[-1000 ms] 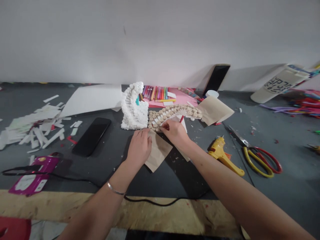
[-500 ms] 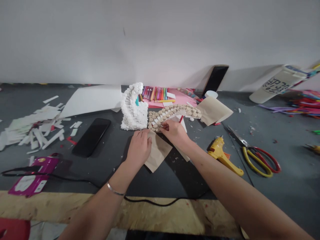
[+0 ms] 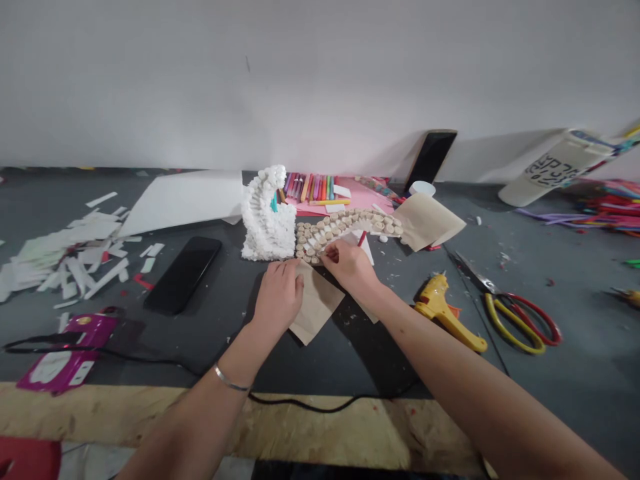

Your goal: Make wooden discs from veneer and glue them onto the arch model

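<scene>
A craft piece stands at mid-table: a rough white curled section (image 3: 270, 233) joins a curved strip covered with small beige discs (image 3: 350, 223). My left hand (image 3: 280, 293) lies with fingers stretched out at the front edge of the piece, its thumb beside a square of brown paper (image 3: 317, 303). With its fingertips pinched together, my right hand (image 3: 350, 267) works at the lower left part of the disc strip. Whatever sits between those fingertips is hidden. A thin red stick (image 3: 362, 238) shows just above my right hand.
Right of my arm lie a yellow glue gun (image 3: 445, 313) and scissors (image 3: 515, 313). On the left are a black phone (image 3: 183, 275), white scraps (image 3: 75, 253) and a purple packet (image 3: 67, 353). Markers (image 3: 310, 187), another phone (image 3: 431, 160) and a tumbler (image 3: 550, 167) stand behind. A cable (image 3: 320, 405) crosses the front.
</scene>
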### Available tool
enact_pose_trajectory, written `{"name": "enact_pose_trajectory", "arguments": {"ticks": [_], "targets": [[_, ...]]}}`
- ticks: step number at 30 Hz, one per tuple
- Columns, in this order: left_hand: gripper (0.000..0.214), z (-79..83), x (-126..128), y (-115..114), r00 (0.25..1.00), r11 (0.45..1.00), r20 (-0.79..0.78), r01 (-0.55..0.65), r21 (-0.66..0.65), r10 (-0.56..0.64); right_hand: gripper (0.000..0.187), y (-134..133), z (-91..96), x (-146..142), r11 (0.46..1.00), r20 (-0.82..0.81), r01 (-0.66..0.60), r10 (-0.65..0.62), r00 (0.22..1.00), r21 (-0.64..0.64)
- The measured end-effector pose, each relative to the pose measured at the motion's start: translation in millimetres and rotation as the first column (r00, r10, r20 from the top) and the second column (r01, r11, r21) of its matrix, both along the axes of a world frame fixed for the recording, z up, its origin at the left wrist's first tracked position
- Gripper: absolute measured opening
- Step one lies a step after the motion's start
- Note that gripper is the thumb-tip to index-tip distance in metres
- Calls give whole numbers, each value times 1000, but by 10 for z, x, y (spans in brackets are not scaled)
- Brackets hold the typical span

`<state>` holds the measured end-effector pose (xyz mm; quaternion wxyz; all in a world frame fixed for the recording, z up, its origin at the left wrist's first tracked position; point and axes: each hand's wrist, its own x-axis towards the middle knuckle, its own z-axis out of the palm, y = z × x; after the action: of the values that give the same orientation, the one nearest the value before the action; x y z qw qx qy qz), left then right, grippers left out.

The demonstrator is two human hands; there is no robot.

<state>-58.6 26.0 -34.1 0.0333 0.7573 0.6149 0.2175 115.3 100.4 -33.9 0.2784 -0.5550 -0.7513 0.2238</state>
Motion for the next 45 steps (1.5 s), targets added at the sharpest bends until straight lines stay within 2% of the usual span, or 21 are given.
{"name": "enact_pose_trajectory", "arguments": {"ticks": [7, 15, 24, 31, 36, 45], "targets": [[35, 28, 18, -11, 1000, 1000, 10, -7, -3, 7, 7, 11, -18, -15, 1000, -24, -10, 10, 1000, 1], [38, 54, 21, -19, 1000, 999, 28, -1, -39, 2, 8, 84, 33, 73, 993, -98, -109, 104, 990, -48], [37, 44, 5, -7, 999, 1000, 36, -5, -29, 6, 5, 123, 59, 72, 996, -111, -66, 58, 992, -61], [41, 10, 7, 26, 994, 999, 96, -41, -34, 44, 4, 137, 72, 78, 995, -95, -67, 60, 994, -73], [39, -3, -7, 39, 994, 999, 100, -32, -26, 35, 8, 142, 47, 102, 993, -98, -84, 76, 992, -80], [39, 0, -11, 55, 994, 998, 99, -36, -46, 41, 2, 129, 65, 68, 994, -85, -93, 88, 993, -61]]}}
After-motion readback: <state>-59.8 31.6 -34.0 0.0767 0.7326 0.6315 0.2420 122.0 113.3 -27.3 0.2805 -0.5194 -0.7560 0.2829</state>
